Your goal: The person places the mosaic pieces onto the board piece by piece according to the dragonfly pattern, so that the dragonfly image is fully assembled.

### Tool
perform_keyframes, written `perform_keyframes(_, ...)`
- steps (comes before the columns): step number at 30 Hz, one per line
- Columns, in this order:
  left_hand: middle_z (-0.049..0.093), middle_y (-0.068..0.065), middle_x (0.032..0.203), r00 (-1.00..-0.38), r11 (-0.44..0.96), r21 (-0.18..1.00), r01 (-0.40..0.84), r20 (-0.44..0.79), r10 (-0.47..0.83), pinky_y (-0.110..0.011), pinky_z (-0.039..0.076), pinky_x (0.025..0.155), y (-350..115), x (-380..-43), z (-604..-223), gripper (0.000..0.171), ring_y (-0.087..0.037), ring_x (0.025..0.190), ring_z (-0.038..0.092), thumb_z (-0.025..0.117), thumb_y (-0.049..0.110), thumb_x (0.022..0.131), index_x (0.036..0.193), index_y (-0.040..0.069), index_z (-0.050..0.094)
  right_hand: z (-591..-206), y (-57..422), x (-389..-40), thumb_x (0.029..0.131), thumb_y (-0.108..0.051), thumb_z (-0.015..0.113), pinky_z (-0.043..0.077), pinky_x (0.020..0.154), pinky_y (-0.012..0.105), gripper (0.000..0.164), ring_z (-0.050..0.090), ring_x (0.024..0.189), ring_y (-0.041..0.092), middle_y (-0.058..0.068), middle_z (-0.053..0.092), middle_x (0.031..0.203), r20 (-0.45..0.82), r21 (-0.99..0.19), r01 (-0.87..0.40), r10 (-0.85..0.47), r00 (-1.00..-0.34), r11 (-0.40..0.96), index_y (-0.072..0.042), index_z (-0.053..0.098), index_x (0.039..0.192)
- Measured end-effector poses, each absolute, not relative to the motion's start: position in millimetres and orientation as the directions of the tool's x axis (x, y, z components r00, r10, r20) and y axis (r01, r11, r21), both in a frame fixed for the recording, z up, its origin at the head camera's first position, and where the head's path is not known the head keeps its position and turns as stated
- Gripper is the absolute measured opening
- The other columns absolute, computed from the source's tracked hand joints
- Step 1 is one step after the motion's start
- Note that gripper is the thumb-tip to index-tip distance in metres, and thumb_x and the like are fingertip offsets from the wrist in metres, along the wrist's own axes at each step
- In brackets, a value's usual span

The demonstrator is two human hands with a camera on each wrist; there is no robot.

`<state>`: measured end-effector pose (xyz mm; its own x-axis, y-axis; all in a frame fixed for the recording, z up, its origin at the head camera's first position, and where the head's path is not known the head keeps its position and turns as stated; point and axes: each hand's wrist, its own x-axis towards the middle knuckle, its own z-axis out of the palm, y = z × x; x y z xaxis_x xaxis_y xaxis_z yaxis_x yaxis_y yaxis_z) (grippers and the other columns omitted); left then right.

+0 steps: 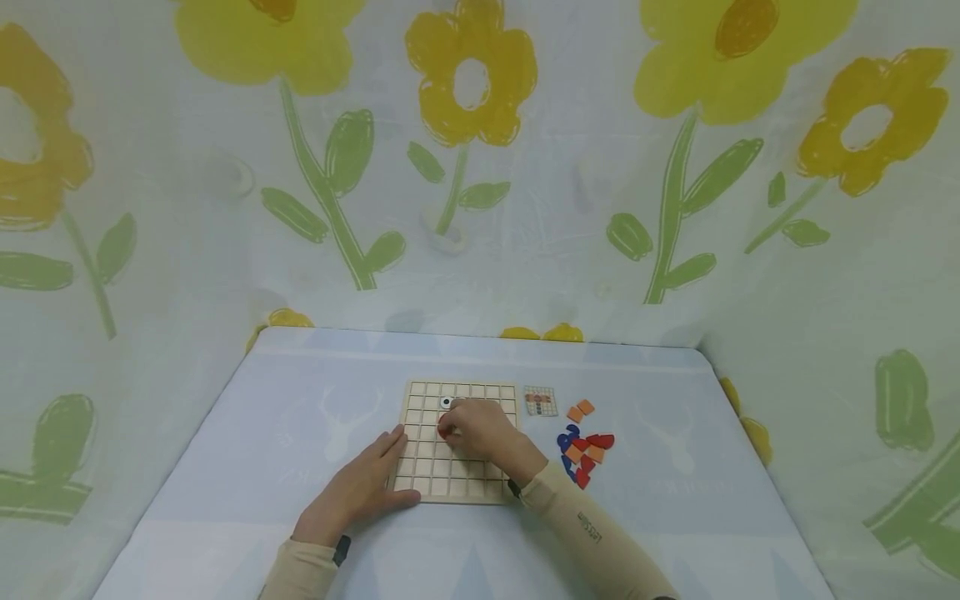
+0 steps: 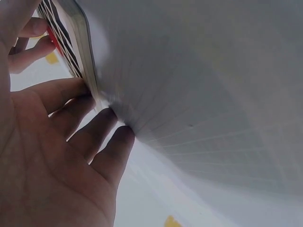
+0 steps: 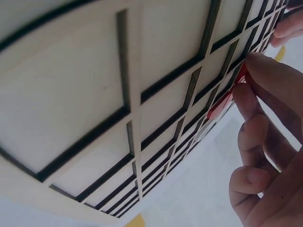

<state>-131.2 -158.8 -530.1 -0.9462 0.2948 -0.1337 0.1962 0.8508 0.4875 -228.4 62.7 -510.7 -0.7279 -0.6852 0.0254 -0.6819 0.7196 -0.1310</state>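
A wooden grid board [image 1: 438, 485] with raised square cells lies on the table. My left hand [image 1: 367, 482] rests at its left side, fingers extended along the edge, as the left wrist view also shows. Over the middle of the board, my right hand [image 1: 483, 429] pinches a small red piece [image 3: 242, 74] between thumb and fingertips. Next to it in the right wrist view, another red piece [image 3: 220, 106] sits on the grid. A white tile with a black dot [image 1: 446, 402] lies in an upper cell. The right hand hides part of the grid.
Right of the board lies a small pattern card [image 1: 540, 401]. Beyond it is a loose pile of several orange tiles [image 1: 596, 453], red pieces [image 1: 604, 442] and blue pieces [image 1: 567, 467]. A flower-printed cloth [image 1: 525, 267] surrounds the table [image 1: 247, 500] at the back and sides.
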Motion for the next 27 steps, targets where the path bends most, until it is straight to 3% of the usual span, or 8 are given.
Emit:
perform_keyframes(7,0.026,-0.010,0.166,-0.946,0.849,0.487,0.205,-0.125,0.300,-0.051,0.032,0.120,-160.0,-131.6,-531.4,0.100,-0.036,0.150,0.027,0.079,0.054,0.083,0.157,0.002,0.035,-509.6,58.4,-228.5,0.092,-0.032,0.077,0.050,0.063,0.017,0.010,0.056,0.075,0.000,-0.015,0.067,0.092,-0.013,-0.135,-0.650,-0.658,-0.753,0.748,-0.029,0.081,0.101)
perform_keyframes(15,0.024,-0.007,0.167,-0.945,0.859,0.472,0.198,-0.141,0.295,-0.049,0.031,0.120,-159.9,-131.6,-533.8,0.101,-0.034,0.151,0.026,0.079,0.055,0.083,0.158,0.004,0.034,-510.9,58.8,-227.4,0.090,-0.029,0.079,0.050,0.064,0.016,0.005,0.057,0.075,-0.001,-0.016,0.067,0.090,0.022,-0.137,-0.655,-0.659,-0.752,0.743,-0.029,0.081,0.096)
perform_keyframes(27,0.024,-0.008,0.167,-0.944,0.855,0.480,0.196,-0.144,0.297,-0.049,0.031,0.121,-157.7,-132.1,-531.7,0.100,-0.034,0.151,0.026,0.078,0.055,0.083,0.157,0.003,0.034,-512.5,60.4,-227.6,0.091,-0.031,0.079,0.053,0.066,0.015,0.009,0.063,0.079,0.000,-0.015,0.070,0.094,0.053,-0.121,-0.651,-0.650,-0.758,0.750,-0.027,0.081,0.099)
